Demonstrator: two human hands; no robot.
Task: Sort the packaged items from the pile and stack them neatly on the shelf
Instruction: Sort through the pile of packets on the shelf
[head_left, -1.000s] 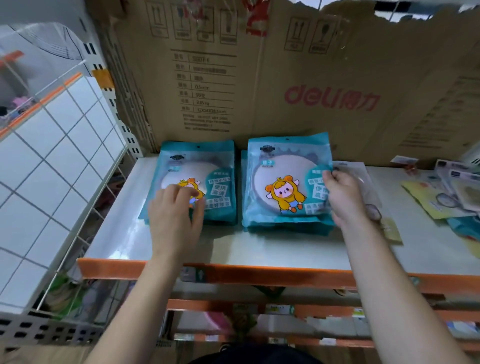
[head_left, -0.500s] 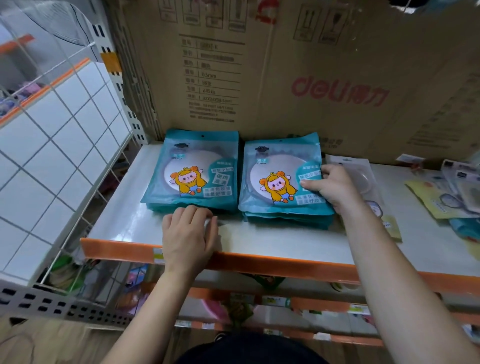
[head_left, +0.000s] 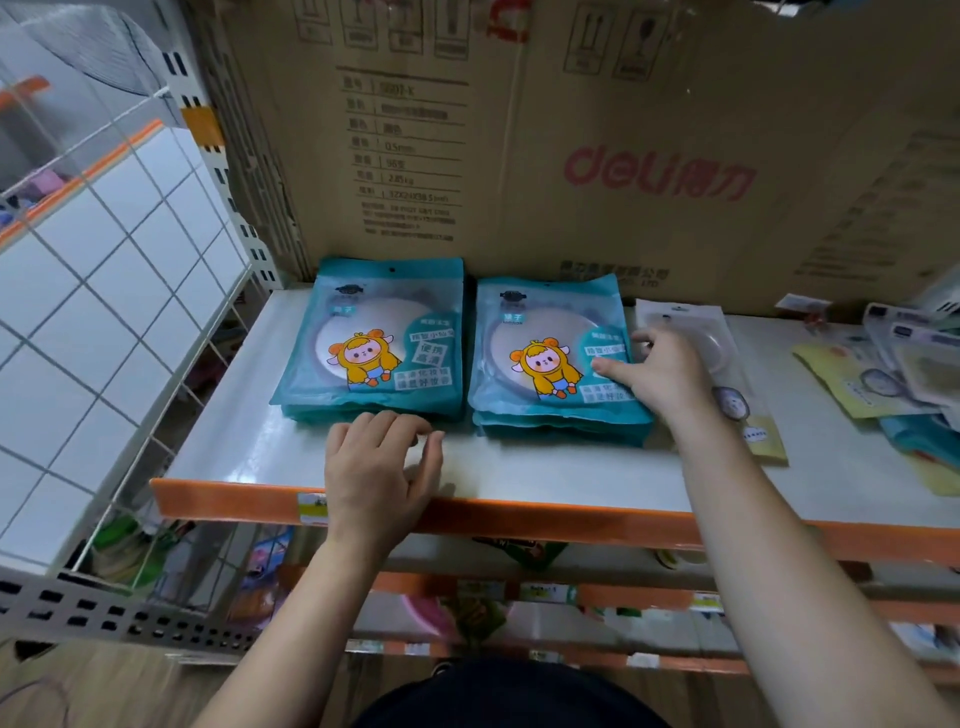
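**Two teal stacks on the shelf, a hand at each**

Two stacks of teal packets lie side by side on the pale shelf, far back against a large brown cardboard box that stands along the rear. Each top packet shows a round white disc and a cartoon figure in a yellow hood. The left stack and the right stack sit just beside each other with a narrow gap between them.

The left hand rests on the bare shelf at the near side of the left stack. Its fingers are loosely spread and slightly bent, holding nothing, with the fingertips at the stack's near edge; whether they touch it cannot be told.

The right hand lies at the right side of the right stack. Its thumb is stretched out flat on the top packet and its fingers reach along the stack's right edge, not curled round anything.

Partly under that hand, just right of the stack, lies a clear packet with a yellow lower end. Farther right a loose pile of mixed packets is spread over the shelf.

The shelf has an orange front edge near the person. A white wire grid closes off the left side. Below, lower shelves hold more goods, too blurred to name.
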